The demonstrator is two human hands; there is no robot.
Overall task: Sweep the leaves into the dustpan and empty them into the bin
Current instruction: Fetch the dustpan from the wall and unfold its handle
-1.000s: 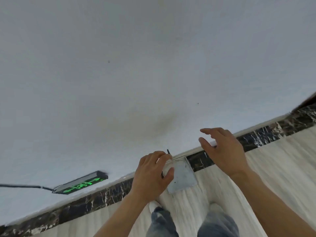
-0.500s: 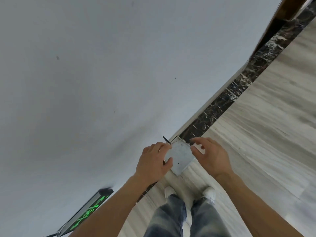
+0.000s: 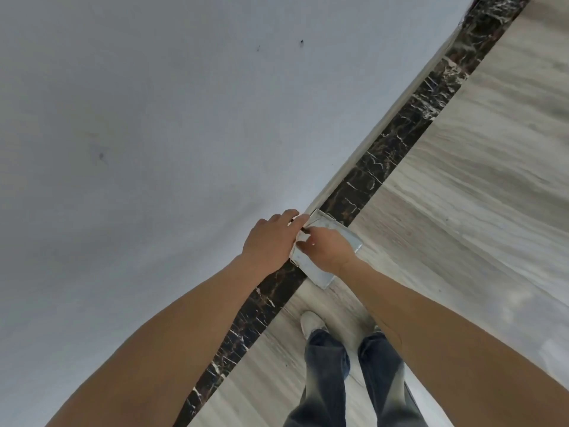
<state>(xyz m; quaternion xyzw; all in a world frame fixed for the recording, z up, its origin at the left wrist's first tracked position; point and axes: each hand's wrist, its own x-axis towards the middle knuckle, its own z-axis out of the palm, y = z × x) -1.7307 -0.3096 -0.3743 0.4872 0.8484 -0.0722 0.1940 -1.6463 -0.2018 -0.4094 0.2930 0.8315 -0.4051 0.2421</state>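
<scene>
— Starting with the biggest thing, what fills the view?

— A pale wall [image 3: 154, 134] takes up the whole left and far side, with a few small dark specks on it. To the right lies a grey wood-grain floor [image 3: 477, 211], and between wall and floor runs a dark marbled skirting band [image 3: 385, 161] on a diagonal from near left to far right.

— And the person?

— Two bare forearms reach in from the near edge. Below them, legs in faded blue jeans [image 3: 326, 380] stand on the floor, with a white shoe [image 3: 311, 323] showing near the skirting.

— What are the hands doing?

— They meet over a flat, pale grey rectangular plate [image 3: 317, 272], held up in front of the skirting. The left hand [image 3: 271, 241] has its fingers curled over the plate's left edge, gripping it. The right hand [image 3: 326, 251] lies across the plate's face with thumb and fingers drawn together at a small dark tip between the two hands; what that tip is, I cannot tell.

— Where are the leaves, the dustpan, the bin?

— Whether the plate is part of the dustpan I cannot tell.
</scene>
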